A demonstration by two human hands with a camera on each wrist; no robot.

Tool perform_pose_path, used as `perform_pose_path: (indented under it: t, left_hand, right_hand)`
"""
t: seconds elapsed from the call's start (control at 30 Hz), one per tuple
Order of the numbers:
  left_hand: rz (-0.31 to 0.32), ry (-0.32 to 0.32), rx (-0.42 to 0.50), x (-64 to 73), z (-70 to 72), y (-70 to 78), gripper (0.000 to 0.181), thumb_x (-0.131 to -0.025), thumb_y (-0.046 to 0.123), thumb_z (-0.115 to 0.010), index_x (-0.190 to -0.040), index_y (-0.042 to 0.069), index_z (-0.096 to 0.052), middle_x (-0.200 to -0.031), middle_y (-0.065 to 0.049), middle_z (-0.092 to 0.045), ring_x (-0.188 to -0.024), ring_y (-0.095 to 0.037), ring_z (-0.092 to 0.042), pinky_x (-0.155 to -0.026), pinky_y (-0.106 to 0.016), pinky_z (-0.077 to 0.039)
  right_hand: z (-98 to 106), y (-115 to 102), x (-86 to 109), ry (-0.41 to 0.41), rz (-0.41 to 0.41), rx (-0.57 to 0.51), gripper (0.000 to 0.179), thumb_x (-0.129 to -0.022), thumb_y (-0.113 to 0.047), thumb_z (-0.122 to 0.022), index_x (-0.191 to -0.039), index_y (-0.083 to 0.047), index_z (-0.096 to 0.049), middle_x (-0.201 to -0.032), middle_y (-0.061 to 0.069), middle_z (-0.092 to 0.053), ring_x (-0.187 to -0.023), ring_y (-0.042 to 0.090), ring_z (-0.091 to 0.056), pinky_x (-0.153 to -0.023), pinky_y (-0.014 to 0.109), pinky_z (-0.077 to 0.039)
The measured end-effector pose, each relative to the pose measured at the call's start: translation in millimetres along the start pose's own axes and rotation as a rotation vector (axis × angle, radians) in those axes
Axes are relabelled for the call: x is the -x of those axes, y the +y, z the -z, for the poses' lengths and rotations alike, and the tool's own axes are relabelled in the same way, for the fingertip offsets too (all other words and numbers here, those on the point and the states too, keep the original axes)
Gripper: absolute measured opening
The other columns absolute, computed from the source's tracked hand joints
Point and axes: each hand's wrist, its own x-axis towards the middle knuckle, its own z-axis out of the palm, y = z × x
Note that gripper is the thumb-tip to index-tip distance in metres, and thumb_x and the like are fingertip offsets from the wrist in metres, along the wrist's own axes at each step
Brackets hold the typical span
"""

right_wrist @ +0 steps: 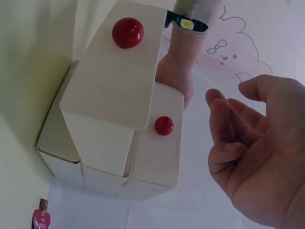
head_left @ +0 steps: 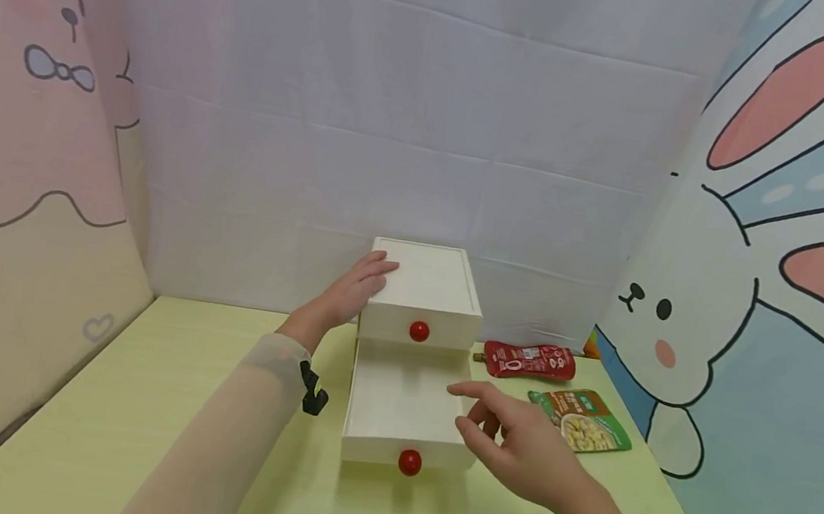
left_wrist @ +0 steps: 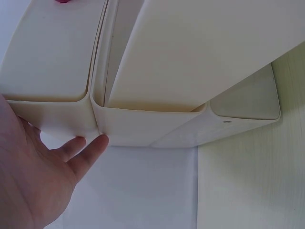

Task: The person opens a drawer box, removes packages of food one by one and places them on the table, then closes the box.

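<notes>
A small white drawer cabinet (head_left: pixel 427 275) stands on the table, with a red ball knob (head_left: pixel 419 331) on its top drawer. Below that, one drawer (head_left: pixel 405 394) is pulled out, its white floor showing and another red knob (head_left: pixel 410 462) on its front. My left hand (head_left: pixel 354 289) rests on the cabinet's upper left side with the fingers extended. In the left wrist view, the fingertips (left_wrist: pixel 101 141) lie against the cabinet's side. My right hand (head_left: pixel 524 445) hovers by the pulled-out drawer's right side, loosely bent and holding nothing; thumb and index finger are apart.
Right of the cabinet lie a red spouted pouch (head_left: pixel 529 361) and a green food packet (head_left: pixel 583 420). A white curtain (head_left: pixel 426 124) hangs behind the table (head_left: pixel 217 387). Cartoon-printed sheets flank it on the left and right.
</notes>
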Motion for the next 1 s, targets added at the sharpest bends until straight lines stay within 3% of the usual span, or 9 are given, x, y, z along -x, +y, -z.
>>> perform_pose_path:
  t: [0.33,0.63,0.87,1.0]
  left_hand:
    - [-0.001,0.002,0.006,-0.1,-0.2,0.1,0.056,-0.118,0.033,-0.032,-0.169,0.013,-0.043,-0.187,-0.006,-0.011,-0.174,-0.035,-0.006,-0.138,-0.065,-0.010]
    - [-0.010,0.003,0.019,1.7,-0.3,0.6,0.056,-0.118,0.032,-0.033,-0.169,0.011,-0.044,-0.187,-0.007,-0.011,-0.174,-0.034,-0.005,-0.138,-0.064,-0.009]
    - [-0.004,0.004,0.017,2.5,-0.3,1.3,0.056,-0.118,0.033,-0.033,-0.169,0.013,-0.044,-0.187,-0.005,-0.011,-0.174,-0.034,-0.006,-0.138,-0.064,-0.010]
    - [-0.003,0.003,0.014,2.3,-0.3,1.3,0.056,-0.118,0.033,-0.032,-0.170,0.013,-0.043,-0.187,-0.005,-0.010,-0.174,-0.034,-0.005,-0.138,-0.065,-0.010]
  right_hand:
    - [-21,2,3.2,-0.186,0.075,-0.022,0.029,-0.111,-0.031,-0.067,-0.139,-0.026,-0.072,-0.085,-0.021,-0.065,-0.070,-0.003,-0.057,-0.064,0.020,-0.054]
    - [-40,2,2.9,-0.314,0.030,-0.025,0.031,-0.108,-0.029,-0.070,-0.139,-0.033,-0.072,-0.088,-0.021,-0.068,-0.067,-0.004,-0.055,-0.063,0.019,-0.054]
    - [-54,6,1.6,-0.366,0.031,-0.026,0.036,-0.109,-0.029,-0.069,-0.145,-0.032,-0.069,-0.120,-0.009,-0.079,-0.089,-0.005,-0.065,-0.077,0.020,-0.060]
    - [-61,10,1.5,-0.353,0.065,0.005,0.039,-0.110,-0.028,-0.069,-0.149,-0.030,-0.067,-0.127,-0.007,-0.078,-0.100,-0.005,-0.068,-0.091,0.027,-0.064]
